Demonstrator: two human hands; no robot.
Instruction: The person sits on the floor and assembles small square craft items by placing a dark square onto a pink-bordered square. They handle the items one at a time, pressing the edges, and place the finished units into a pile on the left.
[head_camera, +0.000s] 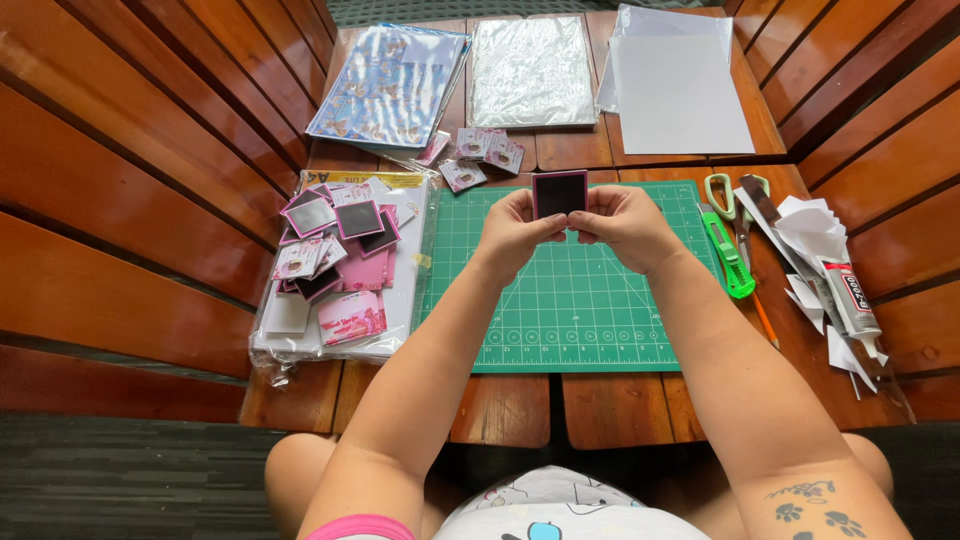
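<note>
Both my left hand (515, 232) and right hand (622, 226) pinch the small pink-framed black square card (559, 194) at its lower edge, fingers closed; squeezing unevenly could bend it.

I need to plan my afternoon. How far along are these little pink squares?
Done: a pile of pink squares lies left of the green mat. In hand: the left hand and right hand hold one square. Left: sheets at the back look uncut.

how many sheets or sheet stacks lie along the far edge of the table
3: a butterfly sheet far left, a silver sheet in the middle, white paper far right. More sheets may be hidden underneath each.
</note>
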